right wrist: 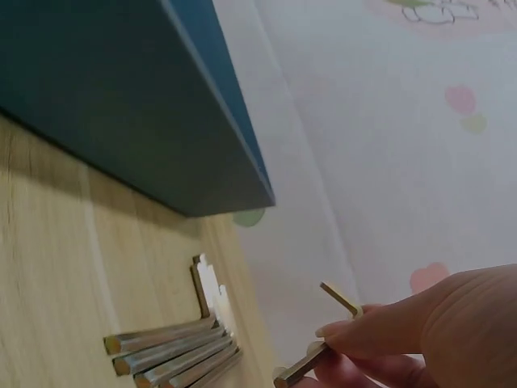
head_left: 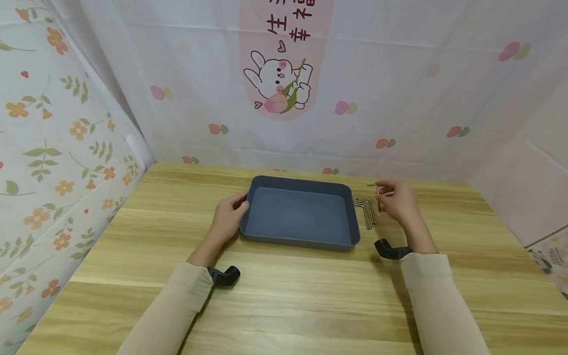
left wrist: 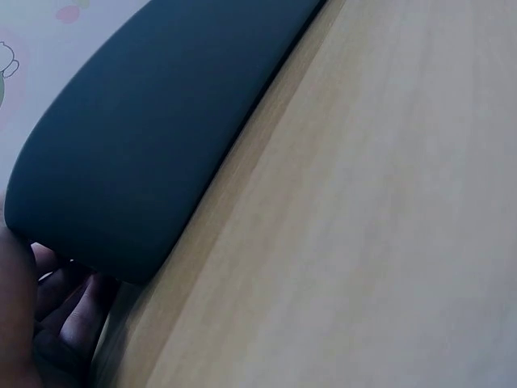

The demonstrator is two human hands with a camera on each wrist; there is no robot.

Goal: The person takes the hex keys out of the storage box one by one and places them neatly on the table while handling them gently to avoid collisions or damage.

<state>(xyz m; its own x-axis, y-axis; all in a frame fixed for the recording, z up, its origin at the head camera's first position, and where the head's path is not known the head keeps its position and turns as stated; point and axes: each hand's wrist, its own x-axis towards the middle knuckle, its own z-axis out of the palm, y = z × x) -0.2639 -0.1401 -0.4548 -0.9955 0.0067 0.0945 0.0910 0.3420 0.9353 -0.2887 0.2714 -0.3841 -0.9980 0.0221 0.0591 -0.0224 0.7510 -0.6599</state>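
A shallow dark blue-grey rectangular tray (head_left: 297, 214) lies on the table with nothing in it. My left hand (head_left: 227, 217) grips its left side, the thumb at the rim and the other fingers on the outer wall; in the left wrist view those fingers (left wrist: 77, 311) are partly hidden by the tray. Just past the tray's right side, my right hand (head_left: 399, 201) pinches one L-shaped hex key (right wrist: 342, 299) between thumb and fingers, raised above the tabletop. Several more hex keys (right wrist: 182, 356) lie nested side by side on the table, between the tray and that hand.
The wooden table (head_left: 284, 301) stretches out in front of the tray and to both sides. A white printed cloth (head_left: 186, 64) hangs behind the table, and a floral cloth (head_left: 57, 148) hangs at the left. Each wrist carries a black camera mount (head_left: 225, 276).
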